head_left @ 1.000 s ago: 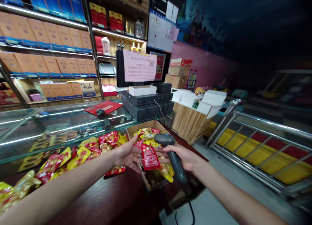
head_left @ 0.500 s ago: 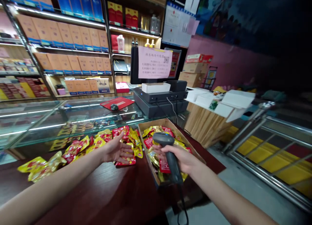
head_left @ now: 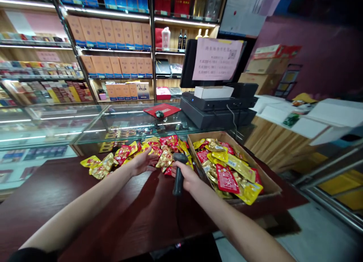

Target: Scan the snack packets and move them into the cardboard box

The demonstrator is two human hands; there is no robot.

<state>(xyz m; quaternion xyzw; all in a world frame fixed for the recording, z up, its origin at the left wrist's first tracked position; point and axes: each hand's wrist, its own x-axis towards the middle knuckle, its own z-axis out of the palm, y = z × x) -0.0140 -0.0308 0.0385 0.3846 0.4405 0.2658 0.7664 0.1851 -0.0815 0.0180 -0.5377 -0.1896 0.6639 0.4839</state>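
Note:
A dark handheld barcode scanner [head_left: 178,177] is gripped in my right hand [head_left: 187,175], upright over the brown counter, its head in front of the loose packets. My left hand [head_left: 143,162] is open, fingers apart, at the near edge of a pile of red, yellow and gold snack packets [head_left: 123,154]; whether its fingertips touch them I cannot tell. To the right of my right hand stands a cardboard box [head_left: 268,195] filled with similar packets. A red packet [head_left: 227,178] and a yellow one lie on top there.
Behind the pile is a glass display case [head_left: 93,135] with a mouse [head_left: 159,114] on a red mat. A monitor [head_left: 188,65] with a pink notice stands on a black cash drawer [head_left: 212,118]. Boxed goods fill the back shelves. A metal railing [head_left: 326,175] is at right.
My right hand has moved the scanner left, from over the box to in front of the loose packets. My left hand stays open near the pile. The view has turned left.

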